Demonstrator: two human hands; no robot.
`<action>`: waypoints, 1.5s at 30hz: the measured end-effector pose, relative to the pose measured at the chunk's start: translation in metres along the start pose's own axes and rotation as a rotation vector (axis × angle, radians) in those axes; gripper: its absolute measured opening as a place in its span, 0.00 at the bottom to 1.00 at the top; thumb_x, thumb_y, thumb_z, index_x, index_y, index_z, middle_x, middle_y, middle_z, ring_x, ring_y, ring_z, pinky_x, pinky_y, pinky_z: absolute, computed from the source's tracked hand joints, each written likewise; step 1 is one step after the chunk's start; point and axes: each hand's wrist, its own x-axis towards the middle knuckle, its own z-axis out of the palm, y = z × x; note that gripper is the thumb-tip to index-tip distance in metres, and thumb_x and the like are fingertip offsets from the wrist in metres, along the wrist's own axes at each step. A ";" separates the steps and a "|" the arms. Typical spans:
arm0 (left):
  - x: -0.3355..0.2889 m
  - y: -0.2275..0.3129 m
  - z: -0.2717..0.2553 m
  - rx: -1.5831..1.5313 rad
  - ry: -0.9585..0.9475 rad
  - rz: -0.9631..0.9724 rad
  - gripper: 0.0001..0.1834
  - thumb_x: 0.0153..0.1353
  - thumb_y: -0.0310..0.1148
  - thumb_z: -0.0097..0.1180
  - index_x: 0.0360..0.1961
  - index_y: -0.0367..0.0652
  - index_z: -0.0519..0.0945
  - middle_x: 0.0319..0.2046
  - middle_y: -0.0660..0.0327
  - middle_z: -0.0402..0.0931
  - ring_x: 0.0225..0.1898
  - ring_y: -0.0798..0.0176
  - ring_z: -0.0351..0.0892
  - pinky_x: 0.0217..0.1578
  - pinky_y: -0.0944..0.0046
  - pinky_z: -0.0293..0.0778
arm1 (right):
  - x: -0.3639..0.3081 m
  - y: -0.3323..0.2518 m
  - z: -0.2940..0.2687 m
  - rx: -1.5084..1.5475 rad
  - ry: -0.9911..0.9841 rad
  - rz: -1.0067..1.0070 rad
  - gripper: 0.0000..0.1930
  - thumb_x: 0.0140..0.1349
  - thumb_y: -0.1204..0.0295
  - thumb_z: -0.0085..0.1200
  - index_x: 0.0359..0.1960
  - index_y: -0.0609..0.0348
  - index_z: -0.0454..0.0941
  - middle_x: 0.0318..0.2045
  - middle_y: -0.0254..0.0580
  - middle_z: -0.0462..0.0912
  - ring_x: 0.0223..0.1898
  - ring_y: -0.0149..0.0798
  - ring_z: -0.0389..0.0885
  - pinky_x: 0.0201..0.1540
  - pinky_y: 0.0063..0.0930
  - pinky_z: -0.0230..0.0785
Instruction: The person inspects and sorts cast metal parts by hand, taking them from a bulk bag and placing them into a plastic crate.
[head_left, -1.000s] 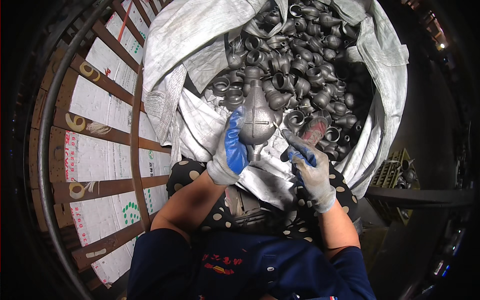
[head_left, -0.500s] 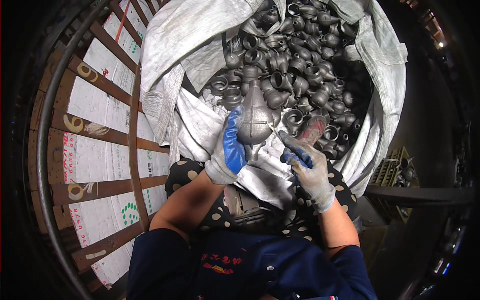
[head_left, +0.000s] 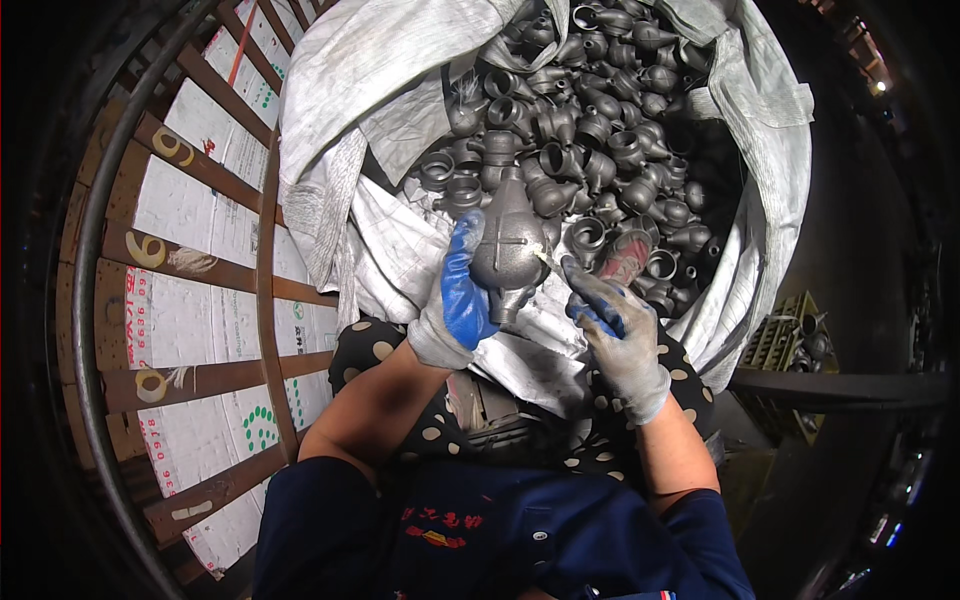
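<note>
My left hand (head_left: 458, 300), in a grey glove with a blue palm, is closed round the side of a grey metal casting (head_left: 510, 235). The casting has a rounded belly with a raised cross line, a narrow neck pointing away from me and a short stub towards me. At its right side my right hand (head_left: 615, 335), gloved alike, has its fingers curled and pointing at the casting's belly. A thin pale streak shows between the fingertips and the casting; whatever the right hand grips is too small to make out.
A large white woven bag (head_left: 770, 190) surrounds a heap of similar dark castings (head_left: 600, 110). A red and grey shoe-like thing (head_left: 627, 258) pokes out beside the heap. Left stands a rusty slatted metal cage (head_left: 270, 240) with white cartons (head_left: 200, 320); right, a yellowish crate (head_left: 780, 345) of metal parts.
The casting has turned in my left hand, so its cross line sits further round and its lower stub tilts more. My right hand has shifted only slightly beside it.
</note>
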 end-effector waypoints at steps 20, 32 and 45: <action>-0.002 0.000 -0.007 0.129 0.057 0.057 0.26 0.68 0.43 0.43 0.60 0.37 0.63 0.51 0.54 0.72 0.50 0.59 0.76 0.50 0.60 0.76 | 0.009 0.006 -0.013 -0.199 0.000 -0.191 0.23 0.46 0.78 0.57 0.47 0.48 0.79 0.36 0.47 0.79 0.36 0.51 0.79 0.39 0.38 0.73; -0.001 -0.005 0.003 0.200 0.158 0.037 0.31 0.65 0.55 0.43 0.53 0.36 0.70 0.36 0.53 0.79 0.28 0.59 0.81 0.24 0.64 0.79 | 0.011 0.011 -0.022 -0.227 -0.041 -0.107 0.20 0.47 0.77 0.57 0.45 0.47 0.80 0.38 0.49 0.80 0.38 0.52 0.80 0.41 0.37 0.73; -0.003 -0.003 -0.008 0.301 0.113 0.309 0.18 0.66 0.36 0.48 0.52 0.37 0.68 0.44 0.55 0.75 0.43 0.61 0.79 0.46 0.63 0.77 | 0.006 0.010 -0.003 0.099 -0.075 0.049 0.18 0.54 0.77 0.54 0.49 0.60 0.77 0.41 0.48 0.82 0.40 0.42 0.82 0.46 0.29 0.71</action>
